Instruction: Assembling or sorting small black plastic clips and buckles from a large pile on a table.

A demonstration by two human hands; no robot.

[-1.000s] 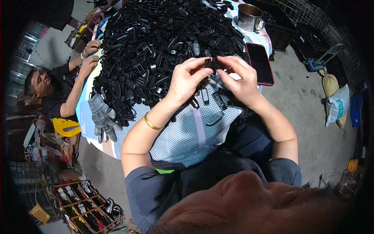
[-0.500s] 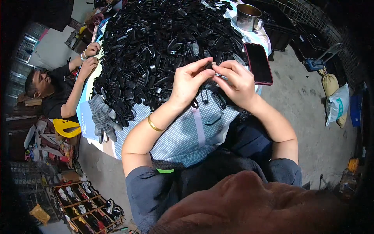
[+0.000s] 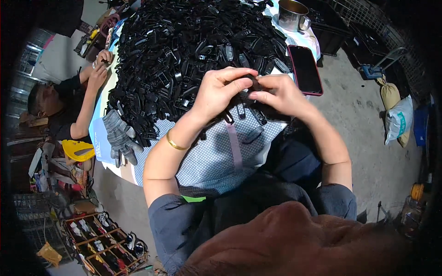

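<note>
Before me, a heap of black plastic clip-like pieces (image 3: 184, 41) covers much of the cloth-covered table (image 3: 207, 156). My left hand (image 3: 223, 92) pinches a small black plastic piece (image 3: 251, 84) between thumb and fingers at the heap's near edge. Close by, my right hand (image 3: 280, 94) has thumb and forefinger closed on the piece's other side. Fingers hide much of its shape. Below my hands, several single black pieces lie on the patterned cloth, among them an oval one (image 3: 253, 134) in shadow.
A phone (image 3: 305, 71) and a metal mug (image 3: 292, 16) stand right of the heap. Grey knitted gloves (image 3: 120, 137) lie left. Another person's hands (image 3: 100, 71) work at the table's left edge. Sacks (image 3: 397, 120) stand on the floor at right, a compartmented rack (image 3: 103, 244) at lower left.
My right hand has turned, its fingers closing lower beside the left. More of the dark piece shows between my fingers. The other person's hands have shifted slightly at the table edge.
</note>
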